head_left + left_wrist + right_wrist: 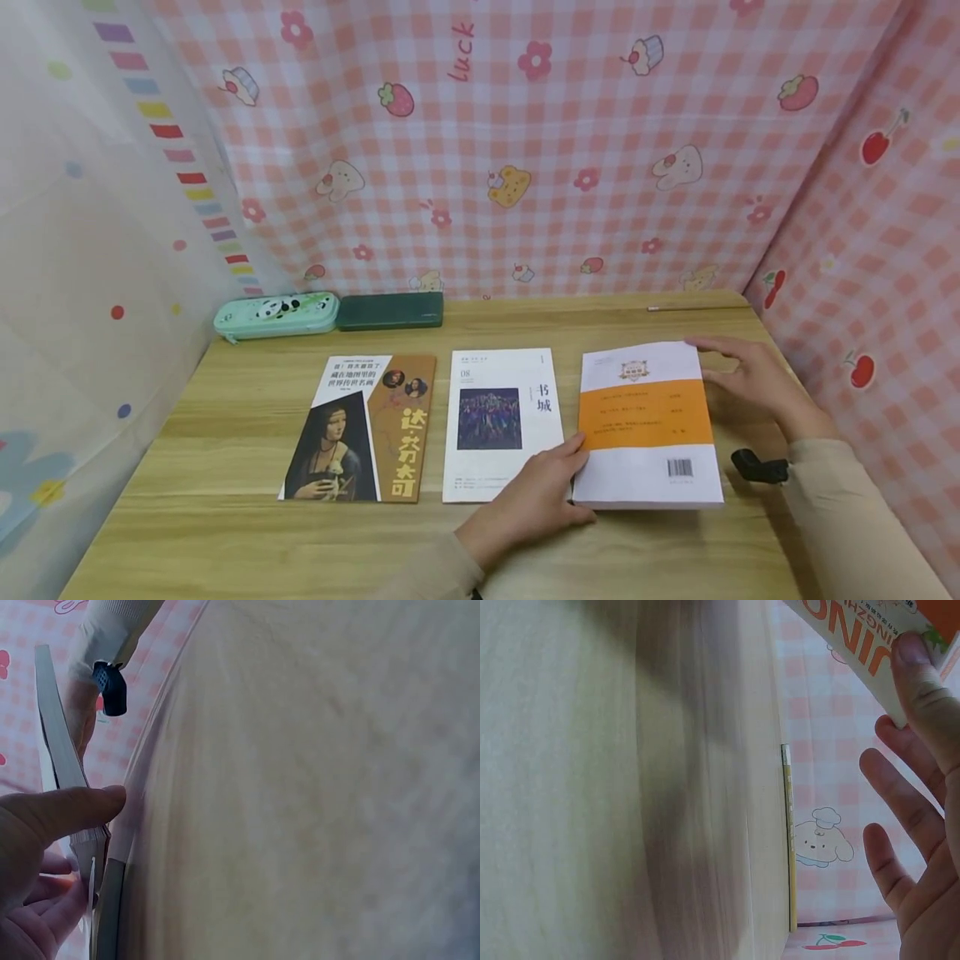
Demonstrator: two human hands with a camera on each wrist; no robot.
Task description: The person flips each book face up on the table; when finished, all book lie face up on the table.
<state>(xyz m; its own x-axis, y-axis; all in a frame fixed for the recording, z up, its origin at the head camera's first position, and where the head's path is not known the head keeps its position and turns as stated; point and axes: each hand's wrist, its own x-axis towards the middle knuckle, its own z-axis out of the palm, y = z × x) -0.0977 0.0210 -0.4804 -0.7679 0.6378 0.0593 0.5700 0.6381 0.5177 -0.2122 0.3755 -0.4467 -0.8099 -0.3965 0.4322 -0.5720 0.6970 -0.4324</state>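
A thick white book with an orange band and a barcode (pixel 645 425) is held raised over the right part of the table, between both hands. My left hand (pixel 528 504) grips its lower left corner, thumb on one side and fingers on the other, as the left wrist view shows. At the upper right corner my right hand (pixel 757 383) pinches the book, with thumb and index finger on opposite faces and the other fingers spread apart. Left of it lies a white magazine (pixel 487 475) with a dark picture, partly behind my left hand. Farther left lies a brown-and-white art book (pixel 405 400).
At the table's back left stand a mint panda pencil case (pixel 277 315) and a dark green case (pixel 390 311). A pencil (pixel 697 308) lies along the back right edge. Patterned cloth (pixel 465 150) hangs behind the wooden table (pixel 217 433) and at both sides.
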